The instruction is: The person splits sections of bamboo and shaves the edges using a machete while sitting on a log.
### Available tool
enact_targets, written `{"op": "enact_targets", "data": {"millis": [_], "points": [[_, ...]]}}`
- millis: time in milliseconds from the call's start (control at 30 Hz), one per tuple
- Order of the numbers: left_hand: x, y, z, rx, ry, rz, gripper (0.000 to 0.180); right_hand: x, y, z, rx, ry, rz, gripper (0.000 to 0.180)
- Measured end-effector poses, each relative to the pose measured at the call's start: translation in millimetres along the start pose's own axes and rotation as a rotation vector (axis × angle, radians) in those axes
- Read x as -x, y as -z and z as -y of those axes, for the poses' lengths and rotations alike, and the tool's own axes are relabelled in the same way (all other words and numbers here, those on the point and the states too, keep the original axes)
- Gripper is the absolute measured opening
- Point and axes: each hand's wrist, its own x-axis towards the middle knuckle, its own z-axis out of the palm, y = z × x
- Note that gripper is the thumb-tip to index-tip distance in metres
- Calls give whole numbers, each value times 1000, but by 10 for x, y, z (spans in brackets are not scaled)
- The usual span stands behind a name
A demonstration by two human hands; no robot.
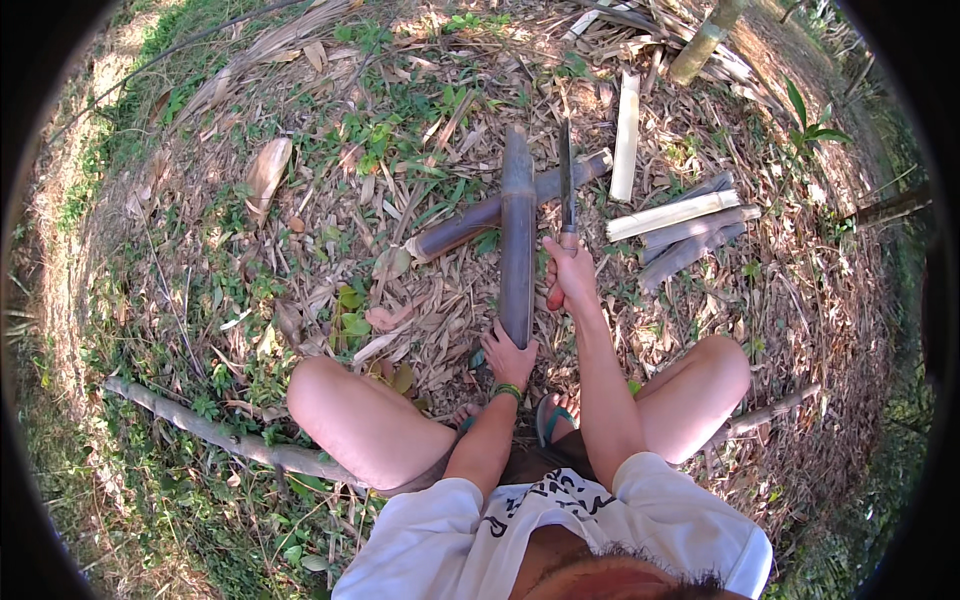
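Note:
My left hand (508,354) is closed around the near end of a dark bamboo length (517,255), which points away from me. Its far part lies across a second bamboo length (462,229) set at a slant on the ground. In my right hand (572,274) is the reddish handle of a machete (567,190), its long blade pointing away from me. The blade stands just right of the bamboo in my left hand, seen nearly edge-on, and overlaps the crosswise length in view. Whether it touches either piece I cannot tell.
Several split bamboo strips (672,215) lie to the right, with a pale strip (627,140) farther off. A branch (215,432) runs along the ground at left. A stem (706,42) stands at far right. Dry leaves and green plants cover the ground. My sandal (546,424) is below the hands.

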Motion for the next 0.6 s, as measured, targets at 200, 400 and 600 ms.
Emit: {"op": "enact_targets", "data": {"millis": [200,400,600], "points": [[16,-5,-108,-262,17,-13,95,54,69,-269,237,56,-2,30],[-85,-47,54,257,-2,-23,93,109,-85,-163,382,167,-32,33],[33,-173,208,210,29,-141,100,358,-424,-125,186,409,63,28]]}}
